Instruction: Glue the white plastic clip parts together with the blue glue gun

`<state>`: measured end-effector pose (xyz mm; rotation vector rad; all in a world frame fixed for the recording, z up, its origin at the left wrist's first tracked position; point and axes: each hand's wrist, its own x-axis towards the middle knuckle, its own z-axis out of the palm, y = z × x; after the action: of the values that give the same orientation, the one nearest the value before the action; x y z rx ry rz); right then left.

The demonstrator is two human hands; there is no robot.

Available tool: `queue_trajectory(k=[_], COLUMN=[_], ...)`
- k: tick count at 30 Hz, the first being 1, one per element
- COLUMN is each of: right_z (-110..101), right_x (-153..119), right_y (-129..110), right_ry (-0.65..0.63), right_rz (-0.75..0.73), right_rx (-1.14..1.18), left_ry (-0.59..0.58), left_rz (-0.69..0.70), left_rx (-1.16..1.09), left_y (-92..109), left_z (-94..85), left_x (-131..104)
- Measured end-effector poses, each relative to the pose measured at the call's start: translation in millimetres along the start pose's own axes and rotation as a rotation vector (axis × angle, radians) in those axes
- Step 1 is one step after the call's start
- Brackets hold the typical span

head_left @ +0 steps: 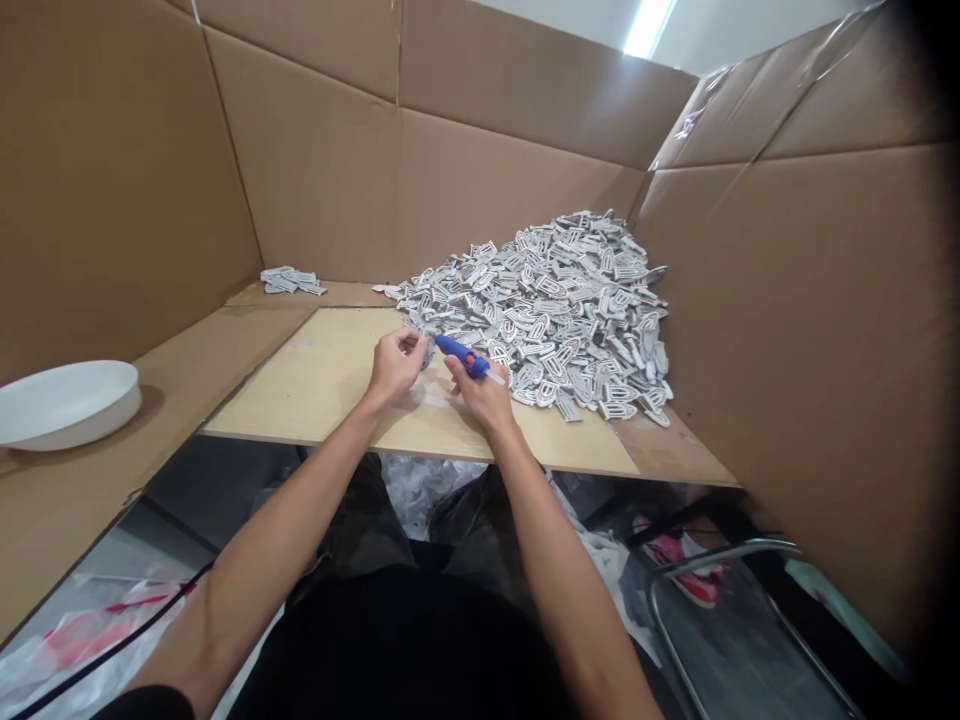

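Gripping a blue glue gun (pixel 459 352) in the right hand (pixel 484 395), with fingers curled beneath, thumb along the near side, a pale stick out of the rear and the tip directed toward the left hand (pixel 393 367). Pinching a small grey piece (pixel 428 353) there between thumb and fingers, largely hidden and too blurred to make out; impossible to tell whether touching the tip. Held close together low over the counter (pixel 300 385), with forearms converging from below, the right one cut off at the bottom edge. Heaped just beyond and to the right, against the cardboard walls (pixel 465 190): a pile (pixel 547 310) of grey-white pieces, mostly overlapped and half buried. Lying apart at the back left: a small cluster (pixel 291 280) of similar ones. Resting far left: a white bowl (pixel 101 422), clipped by the edge. Visible below, in shadow: plastic (pixel 421 490), a partly hidden pink shoe (pixel 694 575) and a cropped chair (pixel 739 625).
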<state>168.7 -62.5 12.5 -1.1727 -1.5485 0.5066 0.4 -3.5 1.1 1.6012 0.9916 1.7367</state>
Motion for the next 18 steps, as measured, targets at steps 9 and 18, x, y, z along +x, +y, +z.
queue_trajectory(k=[9, 18], right_z=[0.5, 3.2], right_x=[-0.9, 2.0], right_y=[1.1, 8.7], right_ry=[0.012, 0.004], right_rz=[-0.015, -0.066], right_rx=[-0.009, -0.071], left_ry=[0.012, 0.012], left_rz=[0.024, 0.040], left_rx=[0.009, 0.012], left_y=[1.3, -1.5], left_z=[0.4, 0.4], left_x=[-1.3, -0.8])
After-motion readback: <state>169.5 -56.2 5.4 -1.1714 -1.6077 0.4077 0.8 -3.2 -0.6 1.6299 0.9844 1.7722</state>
